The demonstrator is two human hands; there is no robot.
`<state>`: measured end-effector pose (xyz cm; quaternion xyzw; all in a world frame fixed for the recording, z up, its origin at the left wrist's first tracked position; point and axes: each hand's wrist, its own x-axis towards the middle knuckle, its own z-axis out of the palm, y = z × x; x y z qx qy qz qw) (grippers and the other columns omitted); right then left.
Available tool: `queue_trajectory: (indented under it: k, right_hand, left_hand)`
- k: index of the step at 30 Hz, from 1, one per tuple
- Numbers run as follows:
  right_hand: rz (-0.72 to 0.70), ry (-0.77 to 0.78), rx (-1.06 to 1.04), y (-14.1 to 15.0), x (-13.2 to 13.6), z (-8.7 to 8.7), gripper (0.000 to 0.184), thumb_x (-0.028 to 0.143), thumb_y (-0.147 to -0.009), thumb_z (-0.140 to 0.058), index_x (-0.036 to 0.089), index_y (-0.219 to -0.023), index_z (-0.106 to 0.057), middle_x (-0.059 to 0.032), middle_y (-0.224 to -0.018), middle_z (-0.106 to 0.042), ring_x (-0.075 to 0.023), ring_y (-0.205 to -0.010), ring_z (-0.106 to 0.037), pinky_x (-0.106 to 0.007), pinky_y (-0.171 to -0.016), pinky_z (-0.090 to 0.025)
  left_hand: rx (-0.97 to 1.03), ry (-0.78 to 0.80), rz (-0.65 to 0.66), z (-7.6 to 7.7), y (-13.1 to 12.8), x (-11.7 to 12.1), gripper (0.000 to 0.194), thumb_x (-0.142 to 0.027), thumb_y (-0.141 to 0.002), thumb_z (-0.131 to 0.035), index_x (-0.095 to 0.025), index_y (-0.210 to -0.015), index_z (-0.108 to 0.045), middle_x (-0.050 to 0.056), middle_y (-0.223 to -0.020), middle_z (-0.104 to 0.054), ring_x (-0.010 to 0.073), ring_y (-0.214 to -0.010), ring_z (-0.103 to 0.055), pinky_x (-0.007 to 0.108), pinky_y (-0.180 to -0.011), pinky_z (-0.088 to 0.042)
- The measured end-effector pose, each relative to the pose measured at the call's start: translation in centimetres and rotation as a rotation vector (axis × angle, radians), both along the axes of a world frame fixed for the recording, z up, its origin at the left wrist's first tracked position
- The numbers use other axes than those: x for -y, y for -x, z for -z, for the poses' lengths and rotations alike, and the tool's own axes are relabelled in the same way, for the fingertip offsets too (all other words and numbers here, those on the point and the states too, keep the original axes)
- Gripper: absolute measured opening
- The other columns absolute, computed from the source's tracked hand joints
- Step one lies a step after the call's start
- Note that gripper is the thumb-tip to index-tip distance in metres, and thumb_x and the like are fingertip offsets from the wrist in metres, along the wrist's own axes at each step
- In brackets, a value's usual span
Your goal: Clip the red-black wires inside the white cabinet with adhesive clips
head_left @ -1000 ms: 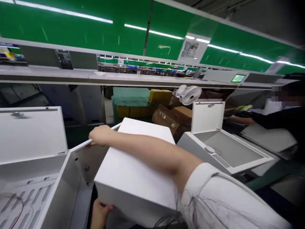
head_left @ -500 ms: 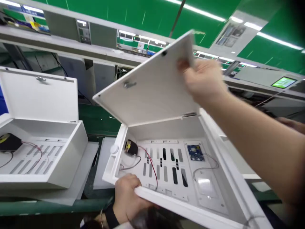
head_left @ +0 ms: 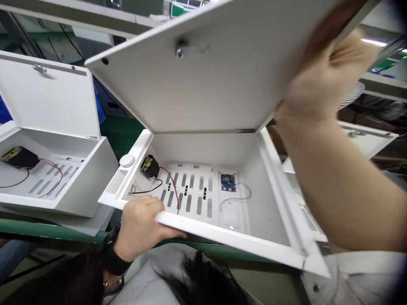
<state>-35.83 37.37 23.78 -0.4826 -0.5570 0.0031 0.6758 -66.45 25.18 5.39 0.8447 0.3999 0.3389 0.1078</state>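
Hands: left hand (head_left: 140, 222) clamped over the front rim of a white sheet-metal cabinet (head_left: 222, 236), right hand (head_left: 327, 72) gripping the far edge of its hinged lid (head_left: 190, 80), the two well apart; the right hand is blurred.
Left wrist: black wristband (head_left: 111, 259) above the cabinet's rim.
Right arm: bare, crossing the view from a pale sleeve (head_left: 352, 271) up to the lid.
Cabinet: tilted toward the wearer, open, front corner jutting over the green edge of the desk (head_left: 47, 226); whether it touches the desk cannot be told.
Inside: slotted floor panel (head_left: 187, 197) carrying a yellow-and-black module (head_left: 149, 166), red and black wires (head_left: 170, 186) and a small blue circuit board (head_left: 228, 182).
Rim: round white button (head_left: 127, 160) at the left corner.
Lid: raised high above the opening, metal latch (head_left: 179, 50) on its inner face.
Beside: second open white cabinet (head_left: 85, 180) at left, lid (head_left: 47, 95) upright, a black module (head_left: 19, 157) and wires on its floor.
Foreground: dark hair (head_left: 203, 281) hanging across the bottom of the view.
Right background: another white lid (head_left: 365, 137) beyond the raised arm, partly hidden.
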Motion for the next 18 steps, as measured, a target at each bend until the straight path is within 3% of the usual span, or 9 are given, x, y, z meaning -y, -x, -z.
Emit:
queue_trajectory:
  k: [1, 3, 6, 10, 14, 18]
  right_hand:
    - [0.048, -0.073, 0.036, 0.1, -0.2, 0.2, 0.051, 0.054, -0.093, -0.037, 0.022, -0.055, -0.047, -0.0001, -0.076, -0.062, -0.0166, -0.089, -0.065, -0.027, -0.063, -0.045]
    - [0.132, -0.166, 0.079, -0.1, -0.7, 2.1, 0.048, 0.051, -0.093, -0.043, 0.023, -0.055, -0.039, -0.0010, -0.067, -0.056, -0.0131, -0.074, -0.061, -0.026, -0.062, -0.045]
    - [0.147, -0.164, -0.011, -1.3, -1.7, 7.0, 0.048, 0.053, -0.093, -0.045, 0.024, -0.056, -0.033, 0.0011, -0.059, -0.046, -0.0101, -0.060, -0.051, -0.026, -0.059, -0.044]
    - [0.127, -0.130, -0.143, -3.1, -2.6, 12.1, 0.045, 0.053, -0.092, -0.047, 0.021, -0.060, -0.043, 0.0009, -0.062, -0.049, -0.0134, -0.063, -0.055, -0.029, -0.061, -0.048]
    - [0.143, -0.104, -0.273, -5.4, -3.0, 14.6, 0.041, 0.052, -0.090, -0.050, 0.021, -0.064, -0.051, -0.0003, -0.065, -0.053, -0.0158, -0.064, -0.058, -0.032, -0.063, -0.050]
    - [0.134, -0.075, -0.400, -8.2, -3.5, 16.5, 0.046, 0.060, -0.087, -0.052, 0.021, -0.063, -0.051, -0.0022, -0.066, -0.055, -0.0171, -0.066, -0.059, -0.033, -0.062, -0.052]
  left_hand:
    - [-0.038, 0.011, -0.014, 0.9, -0.1, 0.2, 0.064, -0.079, -0.060, -0.068, -0.017, -0.056, -0.050, 0.000, -0.057, -0.051, 0.0138, -0.059, -0.048, 0.030, -0.060, -0.031]
    - [-0.098, 0.032, -0.047, 3.0, -0.3, 0.4, 0.062, -0.076, -0.062, -0.069, -0.017, -0.057, -0.051, 0.001, -0.059, -0.053, 0.0160, -0.062, -0.051, 0.031, -0.061, -0.032]
    - [-0.159, 0.066, -0.062, 5.4, -0.9, 0.6, 0.059, -0.072, -0.062, -0.072, -0.017, -0.060, -0.052, 0.002, -0.061, -0.055, 0.0188, -0.064, -0.054, 0.032, -0.063, -0.034]
    - [-0.213, 0.078, -0.081, 7.0, -2.1, 0.5, 0.057, -0.071, -0.063, -0.072, -0.017, -0.062, -0.054, 0.002, -0.063, -0.057, 0.0210, -0.066, -0.056, 0.034, -0.065, -0.035]
    - [-0.242, 0.104, -0.087, 7.8, -3.7, 0.7, 0.058, -0.073, -0.059, -0.073, -0.017, -0.063, -0.055, 0.002, -0.063, -0.058, 0.0222, -0.066, -0.057, 0.035, -0.066, -0.036]
    - [-0.269, 0.202, -0.113, 9.2, -5.4, 1.5, 0.050, -0.064, -0.062, -0.078, -0.018, -0.063, -0.058, 0.002, -0.067, -0.060, 0.0228, -0.068, -0.058, 0.036, -0.065, -0.036]
